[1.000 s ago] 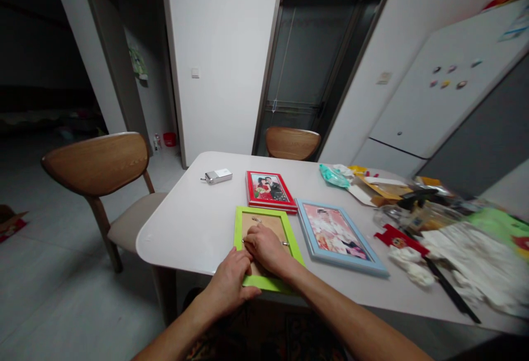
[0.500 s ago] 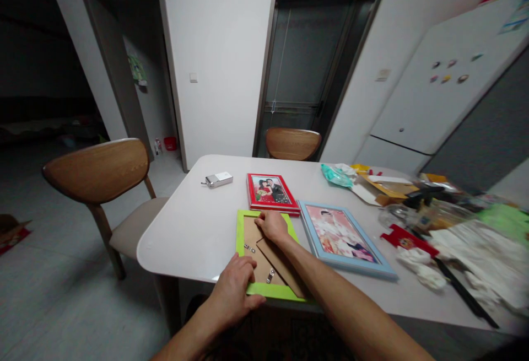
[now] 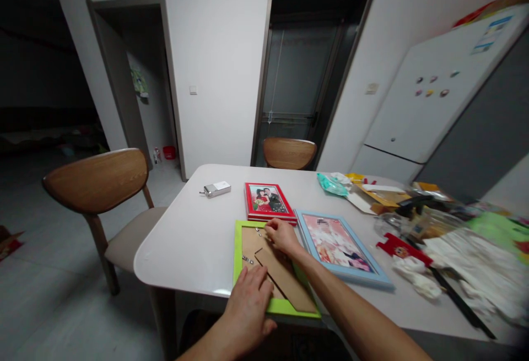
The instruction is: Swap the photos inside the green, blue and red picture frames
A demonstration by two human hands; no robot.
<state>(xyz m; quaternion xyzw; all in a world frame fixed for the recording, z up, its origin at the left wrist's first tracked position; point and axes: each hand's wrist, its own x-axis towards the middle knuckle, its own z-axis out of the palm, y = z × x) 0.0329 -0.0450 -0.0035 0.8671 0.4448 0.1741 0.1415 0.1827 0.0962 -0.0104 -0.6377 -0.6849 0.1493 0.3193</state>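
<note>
A lime-green picture frame [image 3: 238, 245] lies face down at the table's near edge, its brown backing board [image 3: 250, 240] showing. On the board is a brown stand flap [image 3: 289, 281], and small metal clips [image 3: 248, 260] sit near its edges. My left hand [image 3: 250, 297] rests on the lower part of the board with its fingers stretched out. At the board's upper right, my right hand [image 3: 283, 236] has its fingers bent and drawn together beside a clip; its fingertips are partly hidden. My right forearm covers part of the frame's right side.
Behind the green frame lies a red-framed photo [image 3: 268, 201]; a blue-framed photo [image 3: 339, 245] is at its right. A small silver-white device [image 3: 217, 189] lies farther left. Wrappers, white cloth [image 3: 467, 262] and a black strip [image 3: 463, 300] clutter the right side. A wooden chair [image 3: 99, 184] stands left.
My left hand has moved from the frame's left edge onto the board. My right hand has shifted slightly right, uncovering a clip near the top. The camera view has tilted a little.
</note>
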